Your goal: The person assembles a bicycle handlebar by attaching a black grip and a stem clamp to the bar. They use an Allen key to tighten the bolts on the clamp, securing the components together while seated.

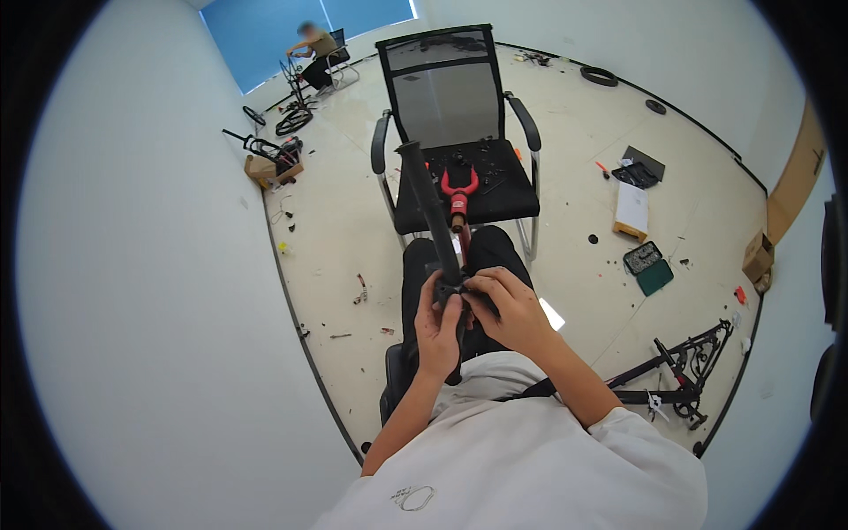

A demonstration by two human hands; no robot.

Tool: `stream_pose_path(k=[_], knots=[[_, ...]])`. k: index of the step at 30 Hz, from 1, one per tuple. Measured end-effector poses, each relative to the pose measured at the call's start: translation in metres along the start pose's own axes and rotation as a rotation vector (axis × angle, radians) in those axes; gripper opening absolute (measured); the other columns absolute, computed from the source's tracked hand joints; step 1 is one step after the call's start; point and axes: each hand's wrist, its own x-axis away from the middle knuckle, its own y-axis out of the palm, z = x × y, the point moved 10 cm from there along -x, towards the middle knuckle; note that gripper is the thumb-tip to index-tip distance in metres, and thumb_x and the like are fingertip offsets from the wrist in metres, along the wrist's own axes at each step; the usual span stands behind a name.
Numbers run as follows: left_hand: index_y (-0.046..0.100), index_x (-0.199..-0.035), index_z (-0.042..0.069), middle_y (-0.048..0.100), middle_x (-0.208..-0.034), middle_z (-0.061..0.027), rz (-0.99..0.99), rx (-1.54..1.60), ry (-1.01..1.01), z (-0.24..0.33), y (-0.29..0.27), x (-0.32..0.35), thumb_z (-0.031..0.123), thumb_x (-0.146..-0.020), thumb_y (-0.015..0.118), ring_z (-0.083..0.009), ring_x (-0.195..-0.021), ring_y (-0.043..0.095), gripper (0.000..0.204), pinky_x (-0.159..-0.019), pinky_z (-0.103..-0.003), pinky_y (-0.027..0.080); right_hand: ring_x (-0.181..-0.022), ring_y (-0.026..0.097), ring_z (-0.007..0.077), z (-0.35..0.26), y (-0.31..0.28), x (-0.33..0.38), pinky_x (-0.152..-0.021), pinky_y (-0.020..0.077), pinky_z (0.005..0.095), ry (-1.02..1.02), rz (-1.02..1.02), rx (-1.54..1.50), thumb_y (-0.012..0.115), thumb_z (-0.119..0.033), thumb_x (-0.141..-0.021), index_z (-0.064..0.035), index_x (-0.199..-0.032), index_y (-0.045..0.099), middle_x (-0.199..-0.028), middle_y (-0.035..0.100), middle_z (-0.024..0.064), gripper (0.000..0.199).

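A long black metal tube (430,208) slants up and away from my lap, its flared far end in front of the chair seat. My left hand (437,331) is closed around the dark fitting at the tube's near end, thumb on top. From the right, my right hand (511,309) pinches at the same fitting, its fingertips close to the left thumb. Fingers partly cover the fitting, so its shape and any small part there cannot be made out. Beyond the hands, a red forked part (459,187) with a dark lower end lies on the chair seat.
A black mesh armchair (446,106) faces me, small parts on its seat. At right lie a bicycle frame (680,380), an open green case (654,276) and a white box (631,208). Left stands a carton of bike parts (265,170). A person (318,55) sits far back.
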Motion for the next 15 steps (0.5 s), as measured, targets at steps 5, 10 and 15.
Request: stream_pose_path(k=[5, 10, 15], knots=[[0.038, -0.139, 0.000, 0.060, -0.087, -0.0022, -0.007, -0.105, 0.030, 0.005, 0.004, 0.001, 0.005, -0.096, 0.056, -0.0061, -0.069, 0.054, 0.047, -0.060, -0.021, 0.045, -0.084, 0.063, 0.0287, -0.005, -0.003, -0.003, -0.070, 0.0541, 0.0349, -0.047, 0.012, 0.038, 0.072, 0.001, -0.075, 0.0019, -0.098, 0.063, -0.095, 0.062, 0.0124, 0.025], [0.039, -0.139, 0.000, 0.060, -0.086, -0.0020, 0.036, -0.154, 0.035, 0.007, 0.004, 0.003, 0.005, -0.095, 0.057, -0.0054, -0.069, 0.054, 0.047, -0.059, -0.020, 0.044, -0.083, 0.063, 0.0279, -0.019, -0.005, -0.002, -0.070, 0.0540, 0.0349, -0.129, -0.002, 0.098, 0.072, 0.003, -0.069, 0.0028, -0.098, 0.064, -0.097, 0.061, 0.0120, 0.030], [0.040, -0.138, -0.001, 0.059, -0.085, -0.0020, 0.014, -0.131, 0.079, 0.007, 0.004, -0.004, 0.006, -0.096, 0.057, -0.0052, -0.066, 0.053, 0.046, -0.057, -0.020, 0.044, -0.085, 0.064, 0.0279, -0.019, -0.006, -0.004, -0.072, 0.0544, 0.0341, -0.173, 0.009, 0.096, 0.071, 0.005, -0.066, 0.0024, -0.096, 0.066, -0.097, 0.063, 0.0115, 0.031]])
